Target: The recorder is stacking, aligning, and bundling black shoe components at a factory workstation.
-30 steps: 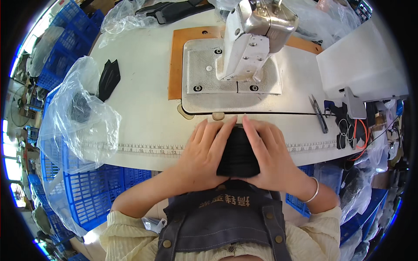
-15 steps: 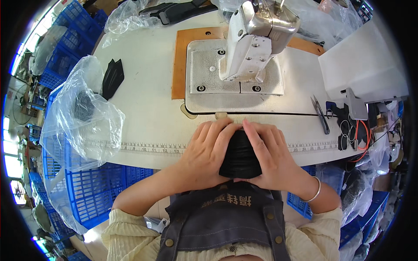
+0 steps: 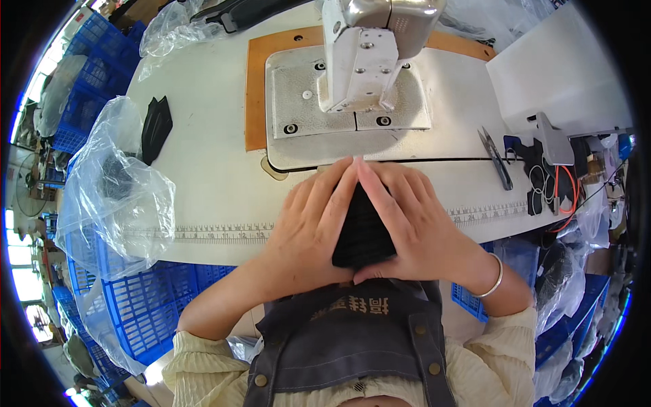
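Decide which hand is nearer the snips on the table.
Right. The right hand lies left of the snips; the left hand is farther left, across the black bundle.

Remotely, I observe a pale bench [image 3: 203, 146] over a light floor [image 3: 150, 388], with bright windows [image 3: 27, 283] at far left.
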The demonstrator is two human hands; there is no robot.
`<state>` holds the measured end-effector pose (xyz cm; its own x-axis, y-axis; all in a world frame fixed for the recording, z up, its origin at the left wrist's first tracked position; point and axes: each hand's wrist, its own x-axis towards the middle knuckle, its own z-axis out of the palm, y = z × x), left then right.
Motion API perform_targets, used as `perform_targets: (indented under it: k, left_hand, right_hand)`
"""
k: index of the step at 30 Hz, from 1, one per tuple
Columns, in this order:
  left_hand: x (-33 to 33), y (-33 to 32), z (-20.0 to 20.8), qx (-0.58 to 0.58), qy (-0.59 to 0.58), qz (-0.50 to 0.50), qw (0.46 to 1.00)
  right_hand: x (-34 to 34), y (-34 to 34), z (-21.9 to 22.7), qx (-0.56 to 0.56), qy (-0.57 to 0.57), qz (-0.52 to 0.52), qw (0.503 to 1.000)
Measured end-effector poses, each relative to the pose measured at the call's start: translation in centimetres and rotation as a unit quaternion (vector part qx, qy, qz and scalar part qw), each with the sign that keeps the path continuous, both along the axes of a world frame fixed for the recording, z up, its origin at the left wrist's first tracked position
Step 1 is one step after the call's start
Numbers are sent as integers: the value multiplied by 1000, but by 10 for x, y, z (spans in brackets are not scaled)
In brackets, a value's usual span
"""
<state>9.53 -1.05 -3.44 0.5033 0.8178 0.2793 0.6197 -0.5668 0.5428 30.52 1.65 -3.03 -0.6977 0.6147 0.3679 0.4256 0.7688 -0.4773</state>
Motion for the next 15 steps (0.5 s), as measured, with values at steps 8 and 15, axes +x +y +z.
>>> perform_targets:
  k: [8,15]
  left_hand:
    - [3,-1,-9,39,-11,0,999]
    - [2,9,-8,36,-8,1,999]
  right_hand:
    - [7,-9,-19,-50,101,-2,994]
    - [13,-14,-12,-45,46,-72,995]
